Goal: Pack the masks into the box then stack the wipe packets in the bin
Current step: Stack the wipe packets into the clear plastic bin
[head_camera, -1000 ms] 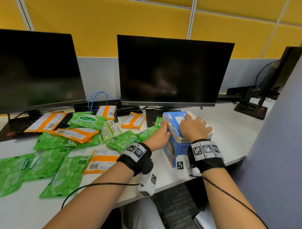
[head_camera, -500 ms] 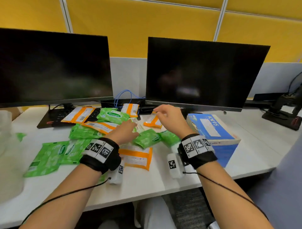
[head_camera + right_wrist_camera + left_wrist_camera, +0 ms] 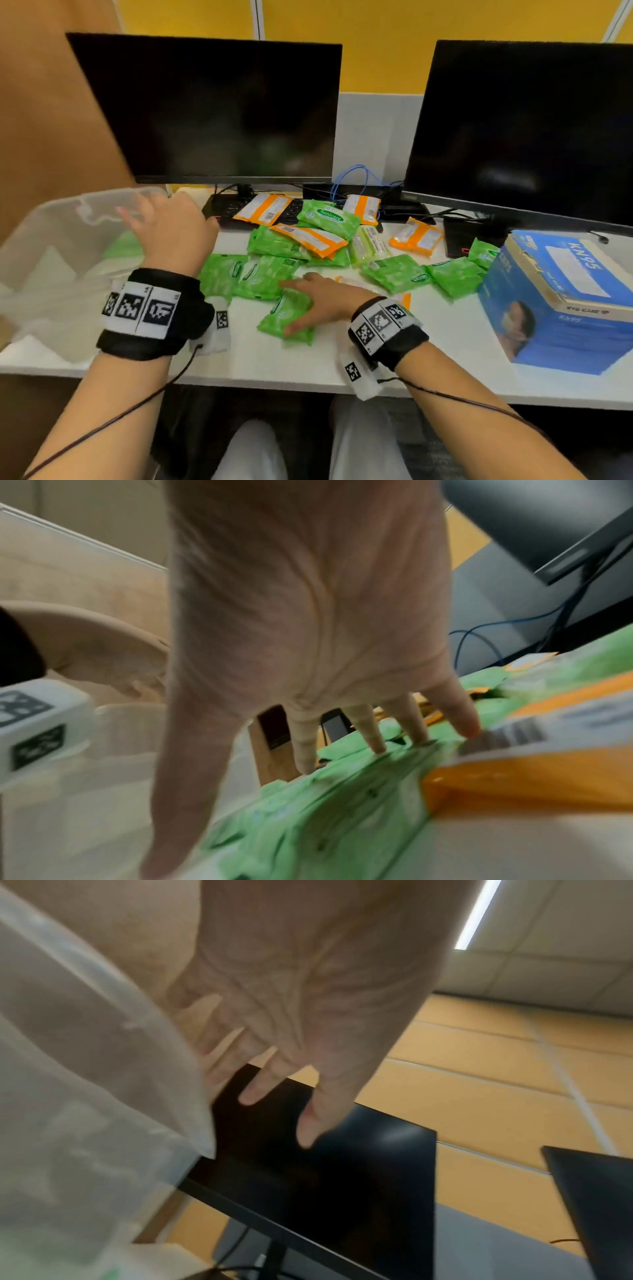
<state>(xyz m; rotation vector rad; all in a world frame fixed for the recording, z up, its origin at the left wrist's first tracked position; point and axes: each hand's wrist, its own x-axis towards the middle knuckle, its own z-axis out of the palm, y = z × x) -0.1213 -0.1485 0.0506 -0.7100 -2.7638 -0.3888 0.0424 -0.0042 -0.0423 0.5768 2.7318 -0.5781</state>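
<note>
Green and orange wipe packets (image 3: pixel 310 236) lie scattered on the white desk in front of the monitors. My right hand (image 3: pixel 291 306) rests on one green packet (image 3: pixel 274 322) near the front edge, fingers straight and spread over it, thumb along its near side; the right wrist view shows that hand (image 3: pixel 260 791) touching the packet (image 3: pixel 325 818). My left hand (image 3: pixel 161 219) hovers open over the translucent bin (image 3: pixel 85 202) at the left, holding nothing (image 3: pixel 274 1069). A green packet (image 3: pixel 123 245) shows inside the bin. The blue mask box (image 3: pixel 561 298) stands at the right with its lid down.
Two dark monitors (image 3: pixel 212 109) (image 3: pixel 524 130) stand at the back, with a black keyboard (image 3: pixel 239 209) and blue cables (image 3: pixel 352 178) under them. A brown panel (image 3: pixel 51 120) rises behind the bin. The desk's front edge runs just below my wrists.
The view has swung left. My left hand went from the packet pile to above the bin. My right hand came back from the far orange packet onto a green packet near the front.
</note>
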